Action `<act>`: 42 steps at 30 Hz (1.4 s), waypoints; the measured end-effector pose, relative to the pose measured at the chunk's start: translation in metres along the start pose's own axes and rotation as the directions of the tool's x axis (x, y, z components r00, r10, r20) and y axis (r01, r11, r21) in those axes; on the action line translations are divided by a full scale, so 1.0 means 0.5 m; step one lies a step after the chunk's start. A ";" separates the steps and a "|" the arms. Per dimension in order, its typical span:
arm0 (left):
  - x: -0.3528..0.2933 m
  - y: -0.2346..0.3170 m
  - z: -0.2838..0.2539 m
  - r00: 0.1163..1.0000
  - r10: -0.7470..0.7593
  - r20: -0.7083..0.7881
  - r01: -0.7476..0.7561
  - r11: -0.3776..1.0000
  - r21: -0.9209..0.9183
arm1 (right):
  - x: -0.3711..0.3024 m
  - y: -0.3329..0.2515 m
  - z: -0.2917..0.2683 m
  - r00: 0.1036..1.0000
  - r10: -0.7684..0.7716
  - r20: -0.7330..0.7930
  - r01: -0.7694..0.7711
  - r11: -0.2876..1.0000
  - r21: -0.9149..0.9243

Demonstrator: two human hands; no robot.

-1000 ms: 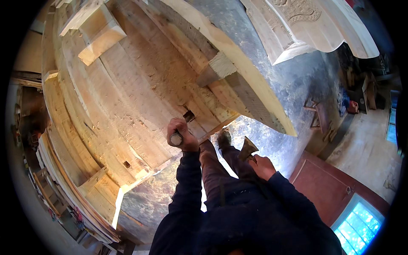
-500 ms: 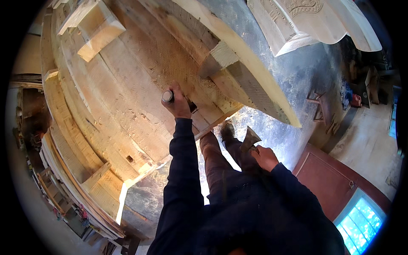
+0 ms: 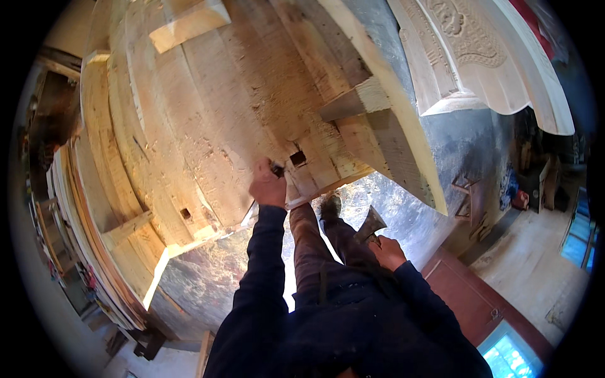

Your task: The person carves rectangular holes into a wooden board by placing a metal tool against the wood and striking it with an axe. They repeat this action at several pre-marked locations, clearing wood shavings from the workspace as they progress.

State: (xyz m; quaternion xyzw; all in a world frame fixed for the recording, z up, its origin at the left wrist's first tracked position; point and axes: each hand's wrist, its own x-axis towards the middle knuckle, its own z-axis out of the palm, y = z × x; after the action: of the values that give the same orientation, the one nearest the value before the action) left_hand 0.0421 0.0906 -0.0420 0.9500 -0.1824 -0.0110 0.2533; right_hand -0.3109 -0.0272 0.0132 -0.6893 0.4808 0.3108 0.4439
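Observation:
My left hand point(image 3: 268, 184) is closed in a fist over the near part of a large planked wooden panel point(image 3: 208, 126). It grips what looks like a chisel; a dark round end shows above the fist and a thin pale strip point(image 3: 248, 214) below it. Just right of this fist, a square hole point(image 3: 298, 158) is cut through the planks. Lower and to the right, in front of my legs, my right hand point(image 3: 387, 252) is wrapped round a hatchet point(image 3: 370, 223), its flared grey head pointing up. Most of the hatchet's handle is hidden.
Another small square hole point(image 3: 185, 213) lies left in the panel. A wooden block point(image 3: 189, 26) stands on its far part, and a thick curved timber point(image 3: 413, 145) edges its right side. A pale carved wooden piece point(image 3: 466, 57) is at upper right. Stacked boards point(image 3: 88, 233) line the left.
My left hand has moved back toward me with the chisel, leaving the square hole in full sight. My view has shifted. The right hand still holds the hatchet.

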 end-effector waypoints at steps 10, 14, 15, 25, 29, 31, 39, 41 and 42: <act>-0.217 -0.034 -0.087 0.815 -0.104 0.570 0.414 0.793 -0.447 | -0.025 0.081 -0.005 0.922 -0.374 -0.103 0.335 0.902 -0.274; -0.230 -0.010 -0.190 0.698 -0.188 0.691 0.663 0.535 -0.524 | -0.055 0.059 -0.037 0.865 -0.487 -0.123 0.426 0.841 -0.333; -0.227 -0.020 -0.217 0.708 -0.202 0.677 0.674 0.480 -0.562 | -0.058 0.040 -0.044 0.853 -0.510 -0.108 0.450 0.825 -0.341; -0.190 0.017 -0.311 0.898 -0.253 0.360 0.405 0.158 -0.900 | -0.039 0.107 -0.061 0.730 -0.633 -0.258 0.509 0.755 -0.414; -0.204 0.037 -0.306 0.895 -0.314 0.316 0.368 0.123 -0.922 | -0.056 0.136 -0.060 0.743 -0.595 -0.307 0.486 0.794 -0.365; -0.201 0.045 -0.302 0.889 -0.328 0.320 0.357 0.060 -0.932 | -0.062 0.144 -0.062 0.759 -0.559 -0.333 0.450 0.821 -0.352; -0.094 0.124 -0.334 0.929 -0.314 0.197 0.215 0.023 -0.976 | -0.105 0.107 -0.089 0.810 -0.385 -0.443 0.365 0.921 -0.132; -0.048 0.123 -0.324 0.962 -0.247 0.117 0.140 0.078 -0.987 | -0.126 0.079 -0.099 0.799 -0.382 -0.464 0.401 0.914 -0.062; -0.031 0.135 -0.313 0.970 -0.222 0.102 0.130 0.114 -0.985 | -0.137 0.071 -0.108 0.796 -0.369 -0.480 0.409 0.912 -0.022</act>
State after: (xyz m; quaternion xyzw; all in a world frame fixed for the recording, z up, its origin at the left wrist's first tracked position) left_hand 0.0224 0.1163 0.1263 0.5643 -0.0079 -0.1244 0.8161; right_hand -0.3678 -0.0548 0.0830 -0.8089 0.4350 0.0145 0.3953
